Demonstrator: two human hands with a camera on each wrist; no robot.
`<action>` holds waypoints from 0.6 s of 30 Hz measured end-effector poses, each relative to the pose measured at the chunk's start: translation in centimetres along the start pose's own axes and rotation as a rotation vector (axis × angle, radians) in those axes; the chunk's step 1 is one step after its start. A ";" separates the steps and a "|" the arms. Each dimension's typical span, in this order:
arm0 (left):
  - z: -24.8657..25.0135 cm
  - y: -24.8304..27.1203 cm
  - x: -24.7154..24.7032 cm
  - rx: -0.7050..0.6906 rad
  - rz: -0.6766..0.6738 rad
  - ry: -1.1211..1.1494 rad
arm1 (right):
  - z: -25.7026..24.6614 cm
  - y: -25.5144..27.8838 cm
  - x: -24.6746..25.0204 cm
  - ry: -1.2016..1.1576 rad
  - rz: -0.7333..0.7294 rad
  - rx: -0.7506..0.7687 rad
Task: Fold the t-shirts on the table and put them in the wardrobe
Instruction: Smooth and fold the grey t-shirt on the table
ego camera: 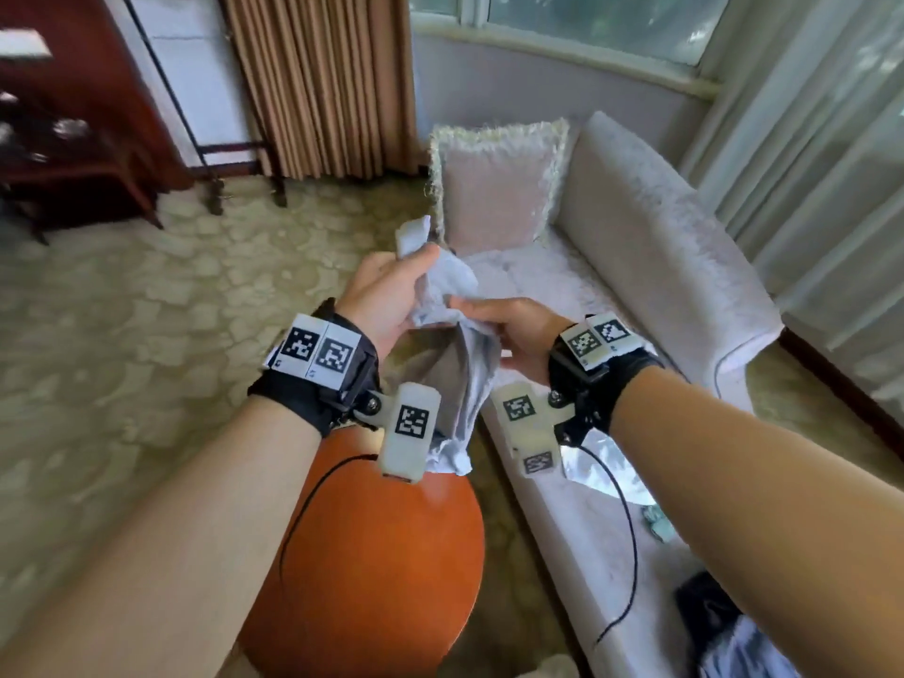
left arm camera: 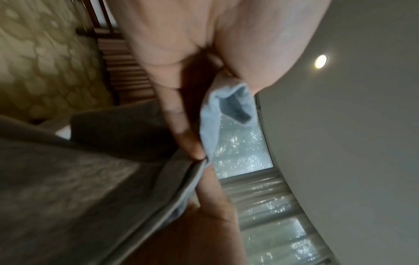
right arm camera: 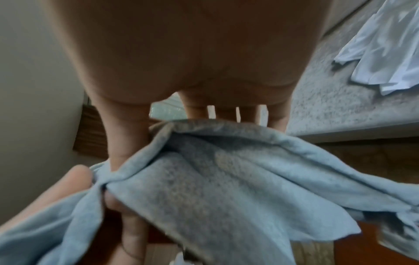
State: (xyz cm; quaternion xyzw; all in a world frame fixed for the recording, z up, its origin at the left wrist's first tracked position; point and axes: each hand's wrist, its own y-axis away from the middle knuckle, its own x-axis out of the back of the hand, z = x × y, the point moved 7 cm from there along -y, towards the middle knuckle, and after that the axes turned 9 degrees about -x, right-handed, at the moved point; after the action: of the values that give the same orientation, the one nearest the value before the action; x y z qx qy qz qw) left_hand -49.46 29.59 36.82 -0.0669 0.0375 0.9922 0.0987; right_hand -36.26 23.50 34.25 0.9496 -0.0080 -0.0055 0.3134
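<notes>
Head view sets the scene around the round orange table (ego camera: 372,555), which I will use as the marker for everything else. To the right of the table runs a long pale sofa (ego camera: 650,266), with a fringed cushion (ego camera: 494,188) at its far end and some white cloth (right arm camera: 385,53) lying on the seat (whether that is another t-shirt I cannot tell). Beyond the table, on the left, stand tan curtains (ego camera: 318,80).

Above the table's far edge hangs the pale blue t-shirt (ego camera: 464,374), lifted clear except for its lowest folds, which seem to brush the tabletop. It is bunched, not yet spread, so the job in hand is finding its edges before any fold can start.

Left hand (ego camera: 386,296) is clenched round a wad of the cloth, a tuft sticking up above the fist. Right hand (ego camera: 508,330) pinches the fabric just beside it, thumb on one side and fingers behind. The two grips sit close together.

To do this step well, I judge the right hand should slide outward along the hem or shoulder seam while the left keeps its hold, until the shirt hangs flat between them. Then lay it face down on the table, smoothing wrinkles first, since a small round top gives little room.
</notes>
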 end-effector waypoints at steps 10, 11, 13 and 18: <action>-1.4 5.8 13.7 -0.029 -0.023 -0.210 | 3.7 -3.7 -12.8 0.013 -0.127 -0.066; -2.7 6.2 14.6 0.003 -0.047 -0.205 | 4.3 -4.4 -13.2 -0.009 -0.131 -0.083; -6.6 7.1 16.1 0.092 -0.076 -0.175 | 6.3 -6.1 -13.7 -0.007 -0.134 -0.123; -16.6 8.7 17.8 0.227 -0.045 -0.196 | 14.2 -11.6 -12.9 0.113 0.057 -0.195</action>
State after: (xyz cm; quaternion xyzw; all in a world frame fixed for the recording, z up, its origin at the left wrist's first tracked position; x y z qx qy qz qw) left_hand -66.44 22.99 18.44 0.0409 0.1380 0.9809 0.1310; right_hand -49.24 24.61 16.05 0.9128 -0.0168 0.0561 0.4041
